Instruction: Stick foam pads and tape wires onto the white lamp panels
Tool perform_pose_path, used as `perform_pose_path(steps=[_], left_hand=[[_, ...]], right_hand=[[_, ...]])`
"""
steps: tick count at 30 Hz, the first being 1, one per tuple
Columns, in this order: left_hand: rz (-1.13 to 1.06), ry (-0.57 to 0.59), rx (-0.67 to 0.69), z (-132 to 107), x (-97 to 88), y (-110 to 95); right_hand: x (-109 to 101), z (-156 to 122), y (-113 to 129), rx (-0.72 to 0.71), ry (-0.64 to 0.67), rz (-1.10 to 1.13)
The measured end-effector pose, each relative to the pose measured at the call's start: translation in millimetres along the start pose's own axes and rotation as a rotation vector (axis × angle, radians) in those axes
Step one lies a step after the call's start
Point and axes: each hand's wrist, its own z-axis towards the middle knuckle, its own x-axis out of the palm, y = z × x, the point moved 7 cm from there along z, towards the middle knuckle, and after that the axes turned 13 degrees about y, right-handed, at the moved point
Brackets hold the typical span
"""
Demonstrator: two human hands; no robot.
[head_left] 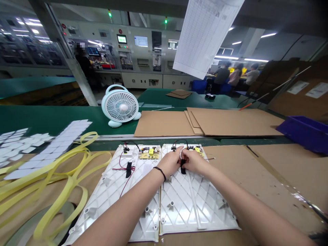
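Observation:
Two white ribbed plastic panels lie side by side, a left panel (110, 194) and a right panel (179, 215). Over the upper part of the right one my two hands meet. My left hand (172, 162), with a black band at the wrist, is closed in a pinch beside a thin white strand; what its fingertips grip is partly hidden. My right hand (195, 161) pinches at a strip of black tape (183, 169) on that panel. On the left panel, another black tape piece (128, 169) crosses red wires (120, 168). A circuit board (149, 153) sits at its top edge.
Yellow strips (77, 162) and white label sheets (55, 150) lie at left. Behind the panels stand a light-blue fan (121, 106) and flat cardboard sheets (230, 121). A blue bin (307, 135) is at right. A paper sheet (205, 34) hangs overhead. People are in the background.

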Motion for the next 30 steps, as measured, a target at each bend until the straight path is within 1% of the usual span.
perform_pose_path(steps=[6,9,12,14,16,18,22,27,30], left_hand=[[0.01,0.019,-0.015,1,-0.5,-1],[-0.002,0.057,-0.002,1,-2.5,-4],[-0.01,0.103,-0.027,-5,-5.2,-9],[-0.005,0.108,-0.054,-13,-6.8,-12],[0.057,0.1,-0.089,-22,-6.9,-16],[0.178,0.114,-0.099,-29,-3.4,-22],[0.393,0.185,-0.028,-33,9.6,-38],[0.485,0.174,-0.072,-30,14.2,-45],[0.511,0.151,-0.083,-26,14.1,-46]], right_hand=[[4,-10,4,-0.023,-0.075,0.0],[5,-12,1,-0.007,-0.107,0.027],[4,-11,-3,-0.01,-0.132,0.051],[3,-9,-3,-0.018,-0.135,0.064],[2,-9,-3,-0.023,-0.132,0.071],[1,-9,-1,-0.025,-0.137,0.071],[2,-9,0,-0.031,-0.145,0.06],[6,-10,-3,-0.051,-0.088,0.057],[-4,-20,-4,-0.04,-0.089,0.113]])
